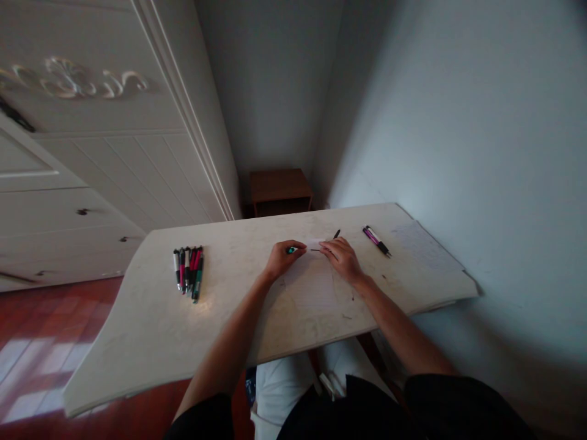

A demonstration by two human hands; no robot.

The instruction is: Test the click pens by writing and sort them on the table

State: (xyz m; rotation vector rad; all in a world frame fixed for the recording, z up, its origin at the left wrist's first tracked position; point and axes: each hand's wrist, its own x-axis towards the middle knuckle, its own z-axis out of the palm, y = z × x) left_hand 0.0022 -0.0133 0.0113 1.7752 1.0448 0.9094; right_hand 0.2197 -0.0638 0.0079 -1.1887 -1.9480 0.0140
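My left hand [283, 258] is closed on a green pen barrel [291, 250], with fingers and thumb pinching it over the table. Facing it, my right hand [343, 259] pinches a thin dark rod [315, 249] that looks like a pen refill. The rod points towards my left fingertips; I cannot tell whether it touches the barrel. Just beyond my right hand lies a small black pen part [337, 233]. Under both hands is a lined sheet of paper [314, 287].
Several pens [188, 270] lie side by side on the left of the white table [229, 318]. A couple of purple and black pens [376, 241] rest on the right, near another written sheet [426, 244]. A wall borders the right side; a brown box-like stand [280, 184] is behind.
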